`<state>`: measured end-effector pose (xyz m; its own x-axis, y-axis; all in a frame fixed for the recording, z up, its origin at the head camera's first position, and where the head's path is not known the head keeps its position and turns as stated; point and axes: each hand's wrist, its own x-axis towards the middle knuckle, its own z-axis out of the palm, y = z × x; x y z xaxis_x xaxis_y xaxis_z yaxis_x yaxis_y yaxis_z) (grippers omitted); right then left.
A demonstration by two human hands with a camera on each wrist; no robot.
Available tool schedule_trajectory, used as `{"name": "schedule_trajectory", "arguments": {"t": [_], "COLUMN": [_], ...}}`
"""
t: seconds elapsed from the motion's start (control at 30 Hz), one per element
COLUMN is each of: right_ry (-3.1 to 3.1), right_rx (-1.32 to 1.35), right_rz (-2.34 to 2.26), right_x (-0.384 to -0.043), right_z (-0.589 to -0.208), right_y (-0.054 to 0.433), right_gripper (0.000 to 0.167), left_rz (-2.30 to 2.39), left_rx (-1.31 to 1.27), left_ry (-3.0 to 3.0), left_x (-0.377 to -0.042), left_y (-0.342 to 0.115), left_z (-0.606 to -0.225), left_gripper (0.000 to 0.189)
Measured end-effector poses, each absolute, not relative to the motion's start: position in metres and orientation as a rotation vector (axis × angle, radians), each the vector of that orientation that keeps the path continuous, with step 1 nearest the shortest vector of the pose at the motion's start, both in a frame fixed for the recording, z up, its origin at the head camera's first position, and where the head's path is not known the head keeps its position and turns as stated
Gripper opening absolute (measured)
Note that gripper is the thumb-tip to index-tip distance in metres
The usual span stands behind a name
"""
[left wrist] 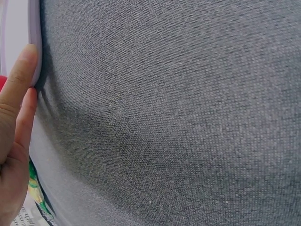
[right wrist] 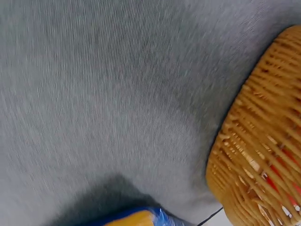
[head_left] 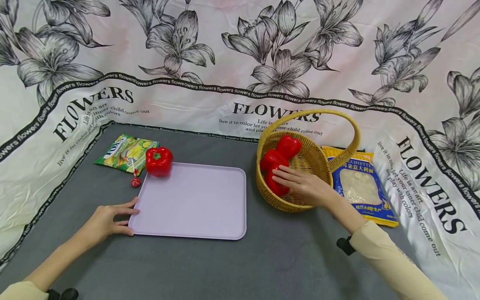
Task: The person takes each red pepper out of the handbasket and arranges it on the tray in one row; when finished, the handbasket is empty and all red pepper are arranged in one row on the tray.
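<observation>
Over the basket, the right hand touches a pepper.

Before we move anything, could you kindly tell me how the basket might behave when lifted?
The basket is probably light for its size and slightly springy, given its open weave. It may tilt left, where the peppers gather. Those look glossy and rounded, so they could roll.
</observation>
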<state>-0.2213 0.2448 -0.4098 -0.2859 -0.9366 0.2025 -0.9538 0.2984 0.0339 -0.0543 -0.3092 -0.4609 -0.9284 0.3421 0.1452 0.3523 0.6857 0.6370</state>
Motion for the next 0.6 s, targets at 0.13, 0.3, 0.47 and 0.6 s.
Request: {"name": "schedule_trajectory", "arguments": {"t": [0.13,0.3,0.47,0.6], "right_ry": [-2.298,-2.126,-2.051,-2.034], "right_rx": [1.816,1.872,1.89,1.944], "right_rz": [-0.129,-0.352,-0.342,-0.171], "right_x": [-0.229,-0.24,-0.245,-0.247], "right_z": [-0.412,-0.416,-0.417,-0.417], "right_y": [0.239,0.236,0.237,0.238], "right_gripper": [0.046,0.052,0.051,0.047], "left_rz": [-1.105,-1.111,-1.106,-1.113], "left_rx": [-0.608,-0.618,-0.614,-0.602], "left_ry": [-2.848,-2.852,-2.863,-2.862], "left_x": [-0.054,-0.054,-0.055,-0.055], "left_y": [-0.311,-0.31,-0.309,-0.31], "left_z": [-0.461,-0.461,-0.461,-0.461], "left_gripper": [0.055,0.055,0.055,0.055]}}
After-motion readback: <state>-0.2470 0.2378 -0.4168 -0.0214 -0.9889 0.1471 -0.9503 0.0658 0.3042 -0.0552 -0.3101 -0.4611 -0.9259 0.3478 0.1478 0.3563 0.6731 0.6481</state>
